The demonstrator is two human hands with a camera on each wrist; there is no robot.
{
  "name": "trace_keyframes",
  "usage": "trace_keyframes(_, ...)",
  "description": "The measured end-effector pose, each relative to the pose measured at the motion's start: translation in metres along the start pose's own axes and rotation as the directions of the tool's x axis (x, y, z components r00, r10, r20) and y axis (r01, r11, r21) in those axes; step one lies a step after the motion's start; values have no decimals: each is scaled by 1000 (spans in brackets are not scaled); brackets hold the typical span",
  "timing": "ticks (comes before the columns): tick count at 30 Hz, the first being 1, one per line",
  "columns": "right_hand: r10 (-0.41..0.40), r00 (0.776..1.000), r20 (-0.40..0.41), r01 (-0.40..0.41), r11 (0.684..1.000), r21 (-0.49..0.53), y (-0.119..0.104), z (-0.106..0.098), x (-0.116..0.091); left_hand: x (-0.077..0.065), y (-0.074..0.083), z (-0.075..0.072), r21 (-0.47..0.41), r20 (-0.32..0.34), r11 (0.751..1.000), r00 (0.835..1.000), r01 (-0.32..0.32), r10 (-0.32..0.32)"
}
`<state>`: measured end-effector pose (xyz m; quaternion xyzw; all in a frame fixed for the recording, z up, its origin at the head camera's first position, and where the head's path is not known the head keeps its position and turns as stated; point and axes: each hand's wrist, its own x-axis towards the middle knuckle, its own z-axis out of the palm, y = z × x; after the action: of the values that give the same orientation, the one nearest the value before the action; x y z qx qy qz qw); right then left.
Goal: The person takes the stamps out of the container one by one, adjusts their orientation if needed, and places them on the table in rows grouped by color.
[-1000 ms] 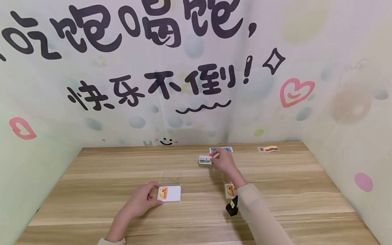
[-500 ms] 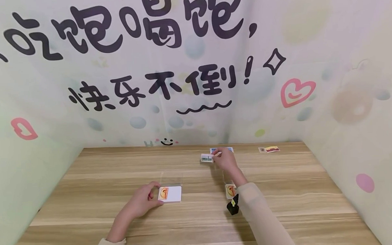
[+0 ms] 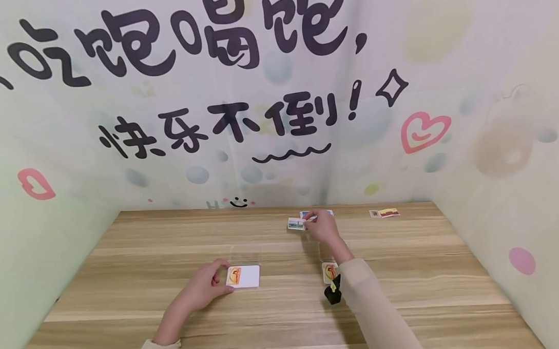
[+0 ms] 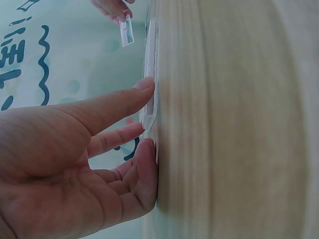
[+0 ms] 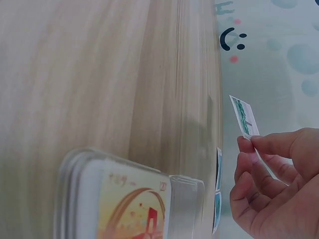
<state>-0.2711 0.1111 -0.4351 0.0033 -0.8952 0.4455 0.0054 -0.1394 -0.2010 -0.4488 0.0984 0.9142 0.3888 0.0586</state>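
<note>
From where I stood, the right hand (image 3: 323, 228) pinched a stamp (image 3: 296, 224), the left (image 3: 203, 286) gripped a case (image 3: 247, 277); transfer seemed in hand, careful placement apparently needed next

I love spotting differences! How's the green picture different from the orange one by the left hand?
The green picture is held by the right hand; the orange picture lies in a clear case. The green picture has a white border; the orange picture has white space beside it. Both are small.
</note>
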Motion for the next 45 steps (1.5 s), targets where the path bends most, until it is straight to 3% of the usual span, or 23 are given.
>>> trace_keyframes(10, 15, 1000, 10, -15, 1000, -5, -2, 0, 4, 0, 0, 0, 4, -8, 1000, 1000, 12, -12)
trace_keyframes(20, -20, 1000, 6, 20, 1000, -3, -4, -1, 8, 2, -2, -1, 14, -20, 999, 999, -29, 30)
trace_keyframes(45, 20, 999, 41, -21, 1000, 7, -1, -3, 12, 2, -6, 1, 6, -4, 999, 999, -40, 40)
